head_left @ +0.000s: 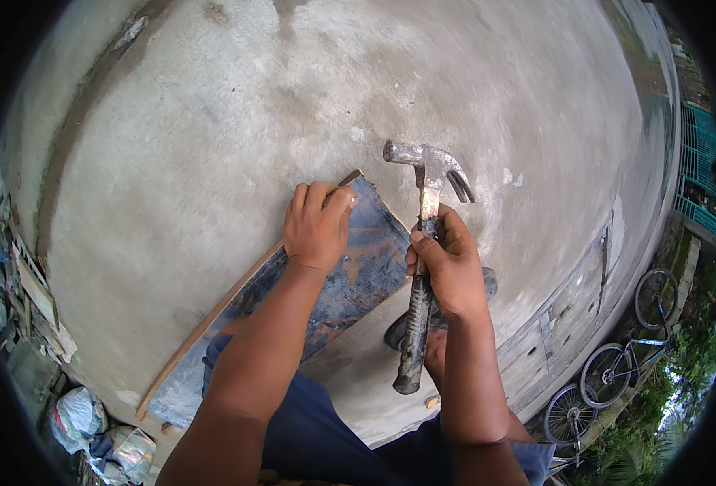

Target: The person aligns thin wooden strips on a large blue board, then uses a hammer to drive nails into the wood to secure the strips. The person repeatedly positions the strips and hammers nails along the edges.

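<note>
left hand presses on the board's far end, fingers curled together. just right, right hand fingers wrap the upright hammer.

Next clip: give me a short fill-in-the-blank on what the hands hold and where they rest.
1. The right hand grips a claw ____ by its handle.
2. The left hand rests on the far end of a dark blue ____.
3. The board lies on a grey ____ floor.
4. Several ____ are parked at the lower right.

Missing words: hammer; board; concrete; bicycles.
</note>
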`<action>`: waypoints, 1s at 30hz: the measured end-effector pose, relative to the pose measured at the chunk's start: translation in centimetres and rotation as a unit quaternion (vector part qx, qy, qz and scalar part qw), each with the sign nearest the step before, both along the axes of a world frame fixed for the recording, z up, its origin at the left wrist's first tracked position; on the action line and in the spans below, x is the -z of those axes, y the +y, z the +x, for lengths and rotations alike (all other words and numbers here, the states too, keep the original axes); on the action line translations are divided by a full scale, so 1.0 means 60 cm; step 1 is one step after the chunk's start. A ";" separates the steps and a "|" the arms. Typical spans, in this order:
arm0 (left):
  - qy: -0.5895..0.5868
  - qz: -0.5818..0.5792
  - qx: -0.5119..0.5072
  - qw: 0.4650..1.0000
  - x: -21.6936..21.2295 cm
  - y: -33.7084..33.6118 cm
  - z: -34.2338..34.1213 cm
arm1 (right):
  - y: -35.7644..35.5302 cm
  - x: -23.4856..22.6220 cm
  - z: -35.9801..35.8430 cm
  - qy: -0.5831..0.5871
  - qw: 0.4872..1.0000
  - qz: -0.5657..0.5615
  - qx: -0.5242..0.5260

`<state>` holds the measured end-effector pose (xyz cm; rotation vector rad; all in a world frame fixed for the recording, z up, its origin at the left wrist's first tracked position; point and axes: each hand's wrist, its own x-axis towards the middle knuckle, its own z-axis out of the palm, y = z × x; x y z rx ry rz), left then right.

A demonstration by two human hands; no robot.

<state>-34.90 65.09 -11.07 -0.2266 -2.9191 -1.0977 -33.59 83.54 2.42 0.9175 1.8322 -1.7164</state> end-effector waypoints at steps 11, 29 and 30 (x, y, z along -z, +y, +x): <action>0.001 0.000 -0.005 1.000 0.003 0.001 0.003 | -0.079 -0.025 0.108 0.062 0.985 -0.108 0.121; 0.012 -0.003 -0.004 1.000 0.011 -0.006 0.002 | -0.115 0.012 0.147 0.231 0.893 0.326 -0.205; 0.009 0.008 -0.009 1.000 0.011 -0.005 0.003 | -0.113 0.013 0.148 0.236 0.892 0.328 -0.205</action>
